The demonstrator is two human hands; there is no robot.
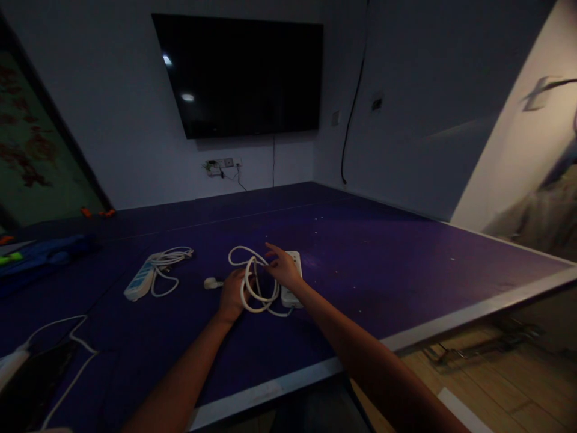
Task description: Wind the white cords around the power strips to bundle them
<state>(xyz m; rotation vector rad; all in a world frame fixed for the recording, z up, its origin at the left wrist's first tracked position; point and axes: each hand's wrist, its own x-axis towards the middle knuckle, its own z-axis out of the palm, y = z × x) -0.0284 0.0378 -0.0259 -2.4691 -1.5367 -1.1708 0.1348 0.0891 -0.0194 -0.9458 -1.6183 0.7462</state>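
A white power strip [293, 282] lies on the purple table [383, 270], its white cord [256, 300] gathered in loops beside it. My left hand [233, 294] is closed round the bundled loops, and the white plug [210, 282] sticks out just left of it. My right hand [282, 267] rests over the strip and pinches a strand of the cord near the top of the loops.
A second white power strip [139, 282] with its coiled cord [166, 260] lies to the left. A dark device with white cables [67, 343] sits at the near left corner. Blue and orange items [45, 252] lie at the far left. A wall-mounted screen [243, 75] hangs behind.
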